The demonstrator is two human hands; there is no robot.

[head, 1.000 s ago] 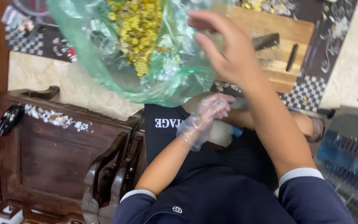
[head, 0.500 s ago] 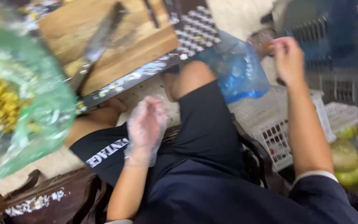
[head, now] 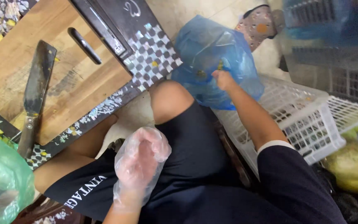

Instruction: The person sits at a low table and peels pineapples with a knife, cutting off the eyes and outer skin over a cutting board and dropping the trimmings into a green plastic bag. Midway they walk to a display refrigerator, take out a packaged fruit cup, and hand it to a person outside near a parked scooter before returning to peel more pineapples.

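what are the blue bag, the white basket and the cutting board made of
Blue bag: thin plastic film, by its see-through, crinkled, shiny look; the right hand grips it. White basket: apparently rigid moulded plastic, with a lattice of holes. Cutting board: looks like wood, matte with visible grain and knife marks.

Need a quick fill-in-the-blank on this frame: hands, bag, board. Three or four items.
1. The right hand grips a ____ plastic bag.
2. The left hand wears a clear plastic ____ and rests on the lap.
3. The cleaver lies on the wooden ____ board.
4. The white plastic ____ sits beside the right forearm.

Missing words: blue; glove; cutting; basket
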